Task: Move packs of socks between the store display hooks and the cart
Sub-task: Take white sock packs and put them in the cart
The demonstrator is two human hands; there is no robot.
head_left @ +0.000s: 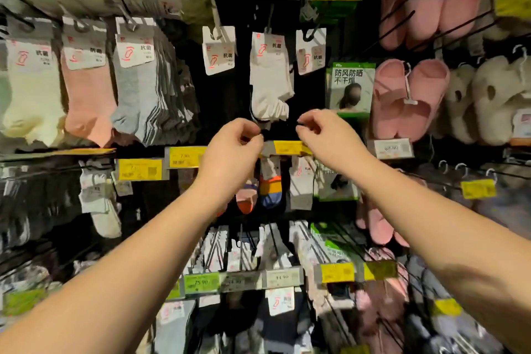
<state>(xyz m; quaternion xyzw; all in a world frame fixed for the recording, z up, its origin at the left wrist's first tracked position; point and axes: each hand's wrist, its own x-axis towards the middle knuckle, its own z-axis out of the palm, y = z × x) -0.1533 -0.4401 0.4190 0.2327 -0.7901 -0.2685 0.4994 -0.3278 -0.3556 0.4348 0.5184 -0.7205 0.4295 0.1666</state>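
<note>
Left hand (231, 149): raised before the display, fingers curled, thumb and forefinger pinched together; whether anything is held cannot be told.
Right hand (324, 131): same height, fingers likewise pinched; contents cannot be told.
Gap between hands: open, directly under the toe edge of the white sock pack (270, 80).
White sock pack: hanging on its hook (268, 23), not touching either hand.
Left margin: grey sock packs (149, 95), well apart.
Right margin: pink slippers (408, 98), near.
Below: yellow price tag (288, 147), partly behind both hands.
</note>
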